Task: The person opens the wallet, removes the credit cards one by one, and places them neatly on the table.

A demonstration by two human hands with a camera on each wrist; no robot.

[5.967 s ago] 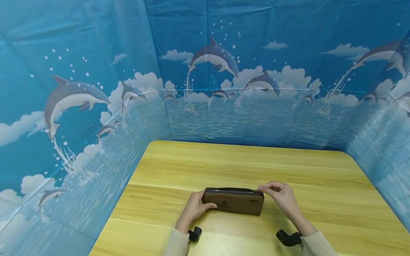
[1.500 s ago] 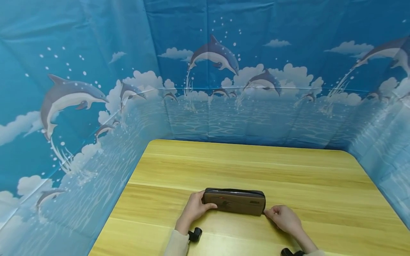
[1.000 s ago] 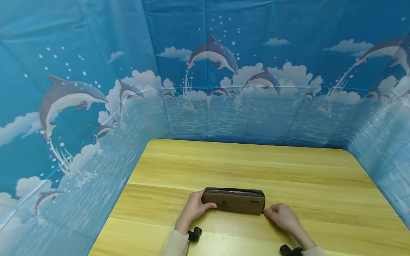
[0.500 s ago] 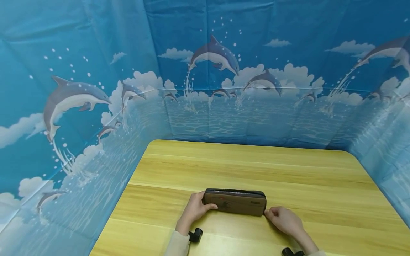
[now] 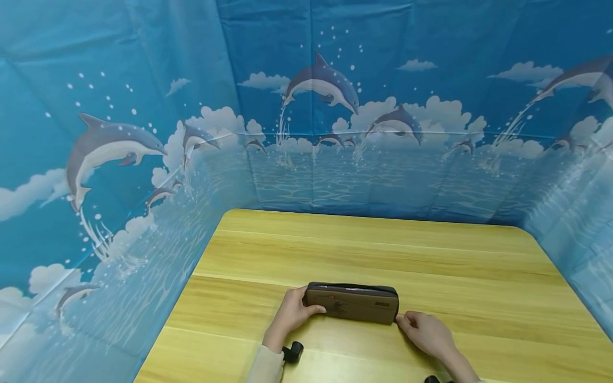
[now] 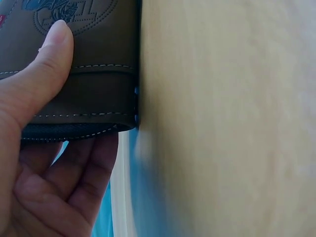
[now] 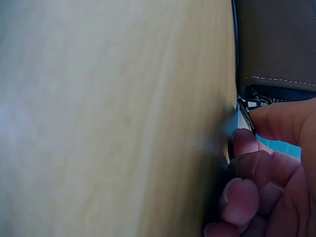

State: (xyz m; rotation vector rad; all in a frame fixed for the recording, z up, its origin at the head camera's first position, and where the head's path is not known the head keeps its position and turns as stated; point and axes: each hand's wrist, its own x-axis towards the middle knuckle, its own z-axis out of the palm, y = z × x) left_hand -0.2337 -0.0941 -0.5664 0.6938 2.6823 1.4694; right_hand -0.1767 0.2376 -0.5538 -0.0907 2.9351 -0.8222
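Note:
A brown zip wallet with white stitching and an embossed emblem stands on its long edge on the table, its zip along the top parted. My left hand grips its left end, thumb on the front face and fingers behind, as the left wrist view shows with the thumb. At the lower right corner my right hand pinches the metal zip pull between thumb and forefinger. In the right wrist view the slider sits close to the table, at the bottom of the wallet's end.
The yellow wood-grain table extends beyond the wallet on all sides. Blue dolphin-print sheeting hangs behind it and at both sides. A black wrist camera is strapped by the left sleeve.
Six seconds ago my right hand held the zip pull at the top right corner; it has since moved down the right end to the lower corner. Over the last second little moves.

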